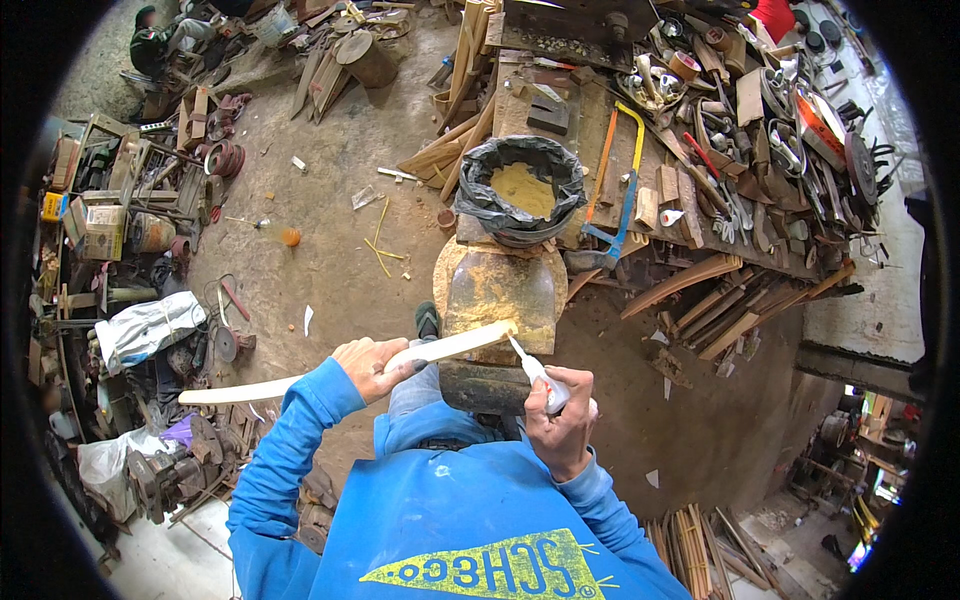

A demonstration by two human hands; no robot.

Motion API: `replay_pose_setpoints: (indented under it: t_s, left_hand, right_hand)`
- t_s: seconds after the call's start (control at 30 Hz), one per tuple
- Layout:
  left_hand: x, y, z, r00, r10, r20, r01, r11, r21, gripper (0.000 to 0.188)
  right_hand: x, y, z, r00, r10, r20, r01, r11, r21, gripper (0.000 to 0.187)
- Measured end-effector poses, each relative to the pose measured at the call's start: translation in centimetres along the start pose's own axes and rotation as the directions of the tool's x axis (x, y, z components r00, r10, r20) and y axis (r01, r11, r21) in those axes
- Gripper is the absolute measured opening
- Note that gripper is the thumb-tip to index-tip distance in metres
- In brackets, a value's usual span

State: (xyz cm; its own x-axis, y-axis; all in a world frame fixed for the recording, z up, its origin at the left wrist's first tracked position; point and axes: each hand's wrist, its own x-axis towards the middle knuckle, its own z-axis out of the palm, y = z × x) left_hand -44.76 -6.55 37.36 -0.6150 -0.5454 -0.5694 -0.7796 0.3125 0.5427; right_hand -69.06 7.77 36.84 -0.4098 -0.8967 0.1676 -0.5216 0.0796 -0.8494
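Observation:
My left hand [376, 368] is closed round a long, slightly curved strip of pale wood [455, 345]. One end of the strip reaches left past my forearm; the other lies over a dusty metal plate [503, 285] in front of me. In my right hand [560, 420] is a small white squeeze bottle [541, 384], tilted. Its thin nozzle points at the strip's right end, touching it or very near; I cannot tell which. Behind the plate stands a bucket lined with a black plastic bag [475, 190], with yellowish dust [522, 190] inside.
A blue and yellow hacksaw [630, 180] lies on the cluttered workbench [590, 110] at the right, among tools and offcuts. Curved wood pieces [715, 295] are stacked below its edge. Shelves of parts and a white sack [150, 330] line the left. A person [160, 40] sits far left.

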Motion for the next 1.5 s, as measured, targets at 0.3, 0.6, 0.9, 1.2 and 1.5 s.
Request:
replay_pose_setpoints:
  t_s: [0.3,0.6,0.9,1.2,1.5]
  left_hand:
    - [-0.04,0.05,0.09,1.000,0.010,-0.016,-0.010,1.000,-0.006,0.039]
    - [0.07,-0.07,-0.05,1.000,-0.010,0.012,0.011,1.000,-0.015,0.039]
    - [-0.01,-0.06,0.11,1.000,-0.002,-0.029,0.002,1.000,0.019,0.040]
    - [-0.17,0.34,-0.05,0.998,-0.002,-0.056,0.005,0.999,0.047,0.043]
    - [-0.04,0.11,0.17,0.999,0.018,-0.043,-0.017,1.000,0.020,0.040]
  right_hand:
    - [0.07,0.06,0.06,0.999,0.021,-0.036,-0.021,1.000,-0.009,0.025]
    - [0.04,-0.10,0.10,0.997,0.041,-0.058,-0.044,0.998,-0.040,0.025]
    - [-0.18,-0.22,0.44,1.000,0.017,0.007,-0.017,1.000,0.011,0.024]
    - [-0.14,-0.33,0.37,0.999,0.016,0.051,-0.019,0.998,0.052,0.026]
    - [-0.34,-0.22,0.30,0.998,0.018,0.053,-0.021,0.999,0.047,0.025]
